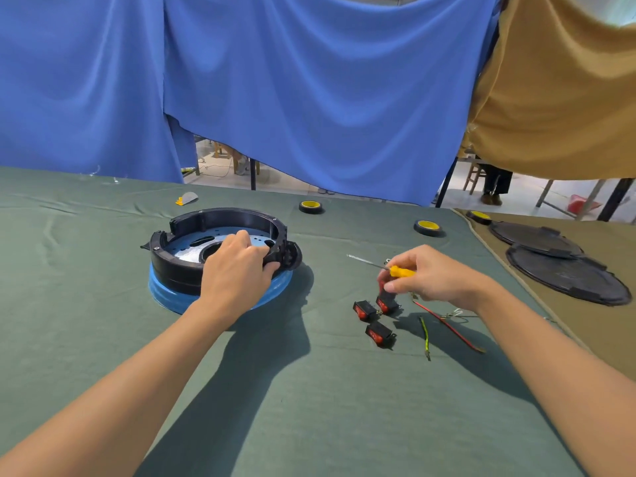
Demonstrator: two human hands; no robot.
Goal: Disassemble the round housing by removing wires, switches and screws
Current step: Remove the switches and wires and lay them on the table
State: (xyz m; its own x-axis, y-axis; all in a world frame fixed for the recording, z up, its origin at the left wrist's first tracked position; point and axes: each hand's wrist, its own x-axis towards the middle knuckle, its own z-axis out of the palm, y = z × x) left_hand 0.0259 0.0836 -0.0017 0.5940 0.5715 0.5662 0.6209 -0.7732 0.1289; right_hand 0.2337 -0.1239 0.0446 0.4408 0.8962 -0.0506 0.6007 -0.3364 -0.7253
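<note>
Bracing the round housing is the left hand, which grips the near right part of the black rim, fingers curled over the wall and thumb on the outside. The right hand grasps the yellow-handled screwdriver and hovers above three loose switches; whether its fingertips also touch the nearest switch cannot be told.

The housing sits on a blue base on the green cloth, left of centre. A red wire and a yellow-green wire lie to the right of the switches, apart from the housing. Wires and switches therefore appear to be out already, and the screws are judged to be the step in hand.

For that step, the left hand should press the rim downward so that the housing cannot turn on the base. The blade should stand square in each screw head before any torque is applied, and freed screws belong beside the switches.

The housing lies open side up, its axis vertical, with the break in its wall facing far left. The long axis of the screwdriver runs nearly level, with the tip pointing left towards the housing.
</note>
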